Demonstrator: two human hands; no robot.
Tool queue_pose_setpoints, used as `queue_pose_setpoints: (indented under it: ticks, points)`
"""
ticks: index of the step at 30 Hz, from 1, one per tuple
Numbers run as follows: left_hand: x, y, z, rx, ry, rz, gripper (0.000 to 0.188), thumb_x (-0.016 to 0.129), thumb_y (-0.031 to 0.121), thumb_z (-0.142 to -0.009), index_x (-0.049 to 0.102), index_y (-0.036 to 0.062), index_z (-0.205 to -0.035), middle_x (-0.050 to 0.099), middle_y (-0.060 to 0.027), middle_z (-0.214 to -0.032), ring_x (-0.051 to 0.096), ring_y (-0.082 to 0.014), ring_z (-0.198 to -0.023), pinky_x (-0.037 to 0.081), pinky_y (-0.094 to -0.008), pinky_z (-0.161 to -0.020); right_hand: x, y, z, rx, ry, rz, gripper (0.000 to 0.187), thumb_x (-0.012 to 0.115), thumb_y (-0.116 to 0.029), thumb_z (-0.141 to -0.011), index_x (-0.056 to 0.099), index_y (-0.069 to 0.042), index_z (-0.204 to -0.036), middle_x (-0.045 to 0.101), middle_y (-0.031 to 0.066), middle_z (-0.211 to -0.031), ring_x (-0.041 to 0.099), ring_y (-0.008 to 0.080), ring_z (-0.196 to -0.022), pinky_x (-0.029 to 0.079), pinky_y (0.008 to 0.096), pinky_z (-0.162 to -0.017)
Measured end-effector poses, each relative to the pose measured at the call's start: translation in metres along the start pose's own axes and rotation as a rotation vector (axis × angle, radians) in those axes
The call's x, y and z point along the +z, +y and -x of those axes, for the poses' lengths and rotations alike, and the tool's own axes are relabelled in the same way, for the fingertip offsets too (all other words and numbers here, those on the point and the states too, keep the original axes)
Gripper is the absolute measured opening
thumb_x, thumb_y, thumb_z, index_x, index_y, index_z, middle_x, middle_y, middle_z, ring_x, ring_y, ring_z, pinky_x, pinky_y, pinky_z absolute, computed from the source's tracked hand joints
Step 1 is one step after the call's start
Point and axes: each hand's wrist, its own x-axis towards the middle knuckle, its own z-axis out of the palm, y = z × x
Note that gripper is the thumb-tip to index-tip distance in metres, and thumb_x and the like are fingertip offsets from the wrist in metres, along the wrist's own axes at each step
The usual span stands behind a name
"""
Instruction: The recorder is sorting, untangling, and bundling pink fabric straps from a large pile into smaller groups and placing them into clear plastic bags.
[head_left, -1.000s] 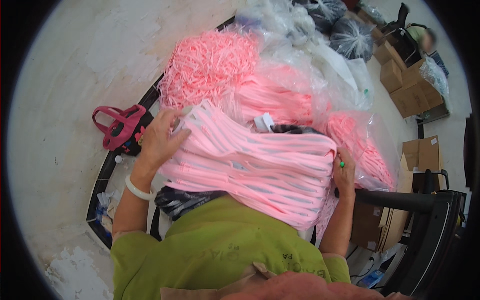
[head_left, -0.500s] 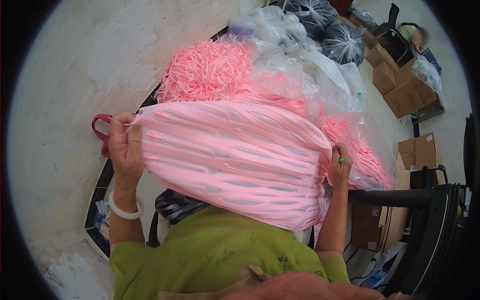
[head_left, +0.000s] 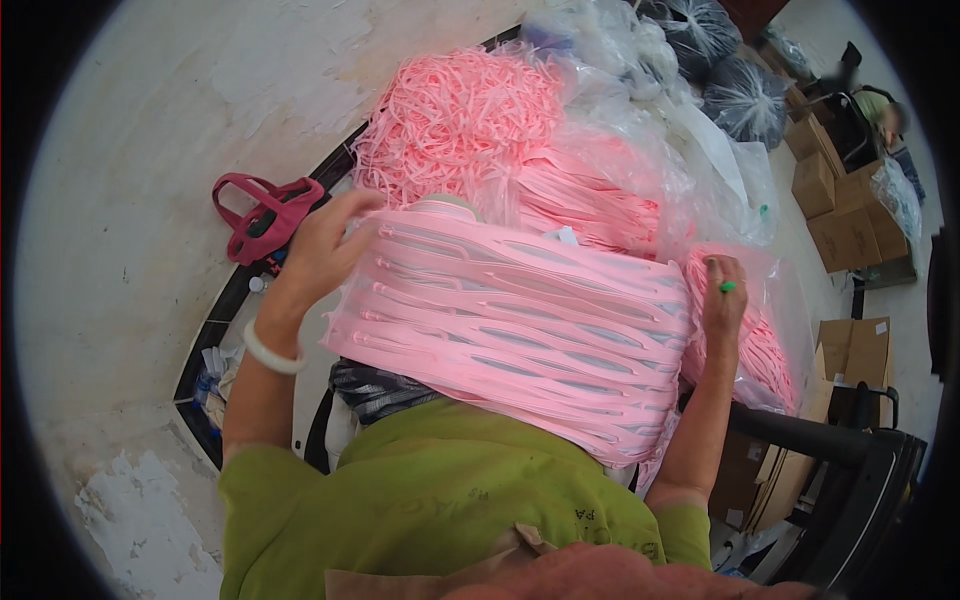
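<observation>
**Pink sheet (head_left: 520,330) spread over the lap (head_left: 378,390)**

Left hand (head_left: 332,240) is loose, thumb and fingers spread by the sheet's far-left corner. Right hand (head_left: 725,300) is curled past its right edge; can't tell if it's pinching anything. I'd smooth from the middle outward and tug evenly, it looks snaggy. Room: patchy wall (head_left: 170,160), magenta tote (head_left: 268,222), tangled pile (head_left: 455,120) off the lap's far edge, bagged bundle (head_left: 768,370), boxes (head_left: 845,238).

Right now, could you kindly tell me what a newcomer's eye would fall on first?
Probably the broad spread of pink strips in front of the green shirt, between the left hand and right hand. Next, the tangled pink heap beyond it, and the magenta-handled bag at the heap's lower left.
</observation>
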Motion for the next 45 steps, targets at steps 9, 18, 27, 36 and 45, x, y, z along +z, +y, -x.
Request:
queue_pose_setpoints:
  ticks: [9, 18, 27, 36, 45]
  points:
    - [0.070, 0.032, -0.105, 0.104, -0.855, -0.235, 0.040, 0.046, 0.034, -0.086, 0.061, -0.0024, -0.093, 0.061, -0.0213, -0.086, 0.058, -0.0330, -0.082, 0.044, -0.0381, -0.075, -0.007, -0.089, -0.025, 0.146, -0.195, -0.475, 0.048, 0.031, -0.038, -0.095, 0.049, -0.001, -0.068, 0.041, 0.0004, -0.060, 0.034, 0.0075, -0.052, 0.024, 0.0241, -0.047]
    - [0.084, 0.043, -0.115, 0.159, -0.841, -0.123, 0.024, 0.053, 0.023, -0.085, 0.059, -0.0001, -0.090, 0.058, -0.0135, -0.072, 0.055, -0.0212, -0.067, 0.043, -0.0320, -0.065, 0.035, -0.157, -0.052, 0.278, -0.531, -0.974, 0.018, 0.054, -0.016, -0.088, 0.057, 0.000, -0.082, 0.059, 0.0047, -0.070, 0.054, 0.0090, -0.062, 0.044, 0.0221, -0.056]
    - [0.098, 0.042, -0.085, -0.120, -0.589, 0.665, 0.020, 0.056, 0.008, -0.085, 0.062, -0.0020, -0.101, 0.062, -0.0009, -0.085, 0.054, -0.0062, -0.077, 0.044, -0.0210, -0.068, 0.060, -0.140, -0.021, 0.456, -0.525, -1.285, 0.009, 0.062, -0.002, -0.079, 0.059, 0.000, -0.088, 0.064, 0.0055, -0.079, 0.059, 0.0097, -0.071, 0.048, 0.0227, -0.064]
    - [0.098, 0.046, -0.079, -0.163, -0.623, 0.756, 0.023, 0.056, 0.006, -0.085, 0.062, -0.0026, -0.106, 0.062, -0.0007, -0.087, 0.053, -0.0039, -0.074, 0.042, -0.0178, -0.064, 0.072, -0.140, -0.009, 0.368, -0.484, -1.156, 0.009, 0.062, -0.003, -0.078, 0.061, 0.000, -0.086, 0.064, 0.0037, -0.078, 0.057, 0.0077, -0.071, 0.047, 0.0213, -0.065]
    - [0.100, 0.043, -0.077, -0.168, -0.619, 0.777, 0.024, 0.057, 0.007, -0.085, 0.061, -0.0020, -0.107, 0.062, 0.0001, -0.086, 0.052, -0.0033, -0.072, 0.041, -0.0167, -0.061, 0.067, -0.143, -0.004, 0.403, -0.464, -1.137, 0.007, 0.060, -0.001, -0.079, 0.062, 0.000, -0.085, 0.064, 0.0040, -0.077, 0.057, 0.0076, -0.070, 0.046, 0.0209, -0.064]
